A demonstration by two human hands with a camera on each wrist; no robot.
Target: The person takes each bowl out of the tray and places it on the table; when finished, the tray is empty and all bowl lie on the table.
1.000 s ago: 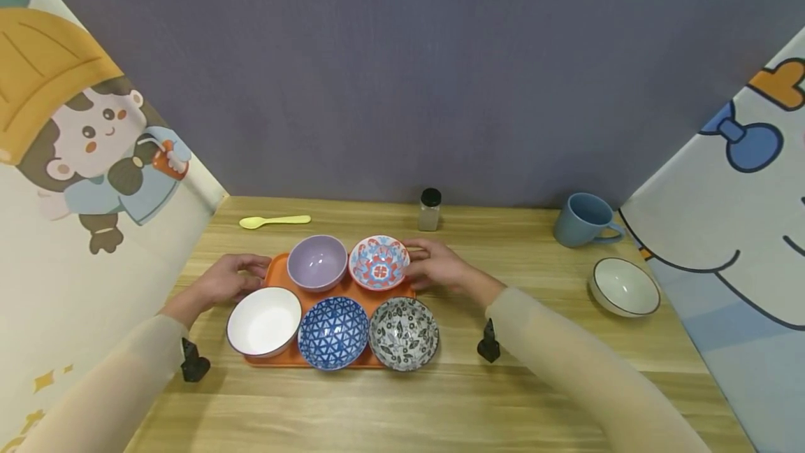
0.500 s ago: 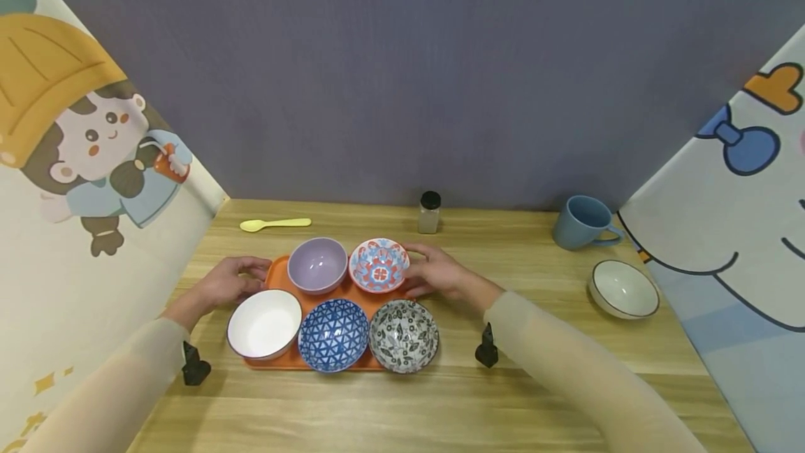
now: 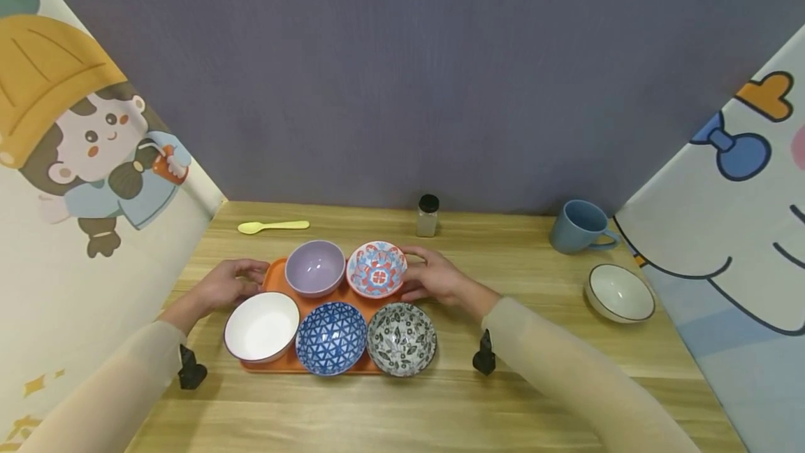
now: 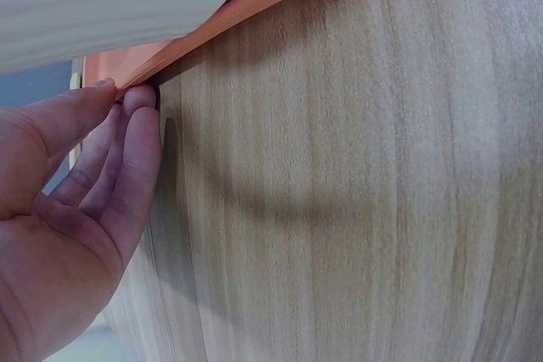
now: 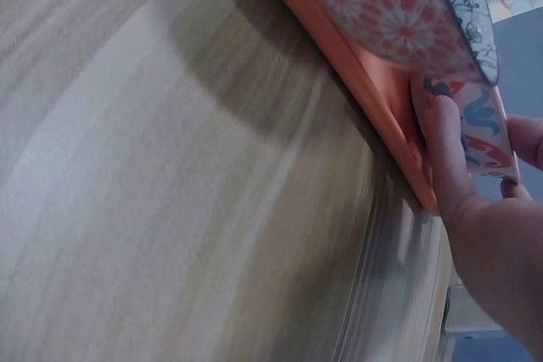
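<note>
An orange tray (image 3: 308, 306) lies on the wooden table under several bowls. In the left wrist view, my left hand (image 4: 76, 184) pinches the tray's rim (image 4: 204, 36) between thumb and fingers. Nearest to it stands a white bowl (image 3: 262, 327). My right hand (image 3: 435, 277) holds the red-and-blue patterned bowl (image 3: 377, 270) at the tray's far right, its thumb (image 5: 445, 137) against the bowl's side (image 5: 479, 125). A lilac bowl (image 3: 315, 269), a blue-and-white bowl (image 3: 331, 339) and a black-and-white floral bowl (image 3: 401, 340) share the tray.
Behind the tray lie a yellow spoon (image 3: 273, 226) and a black-capped jar (image 3: 427, 217). A blue mug (image 3: 581, 227) and a pale dark-rimmed bowl (image 3: 620, 293) stand at the right. A grey wall (image 3: 402, 75) closes off the back.
My right hand's fingers have closed in around the red-and-blue bowl. My left hand has stayed at the tray's left edge. The head view has shifted slightly.
</note>
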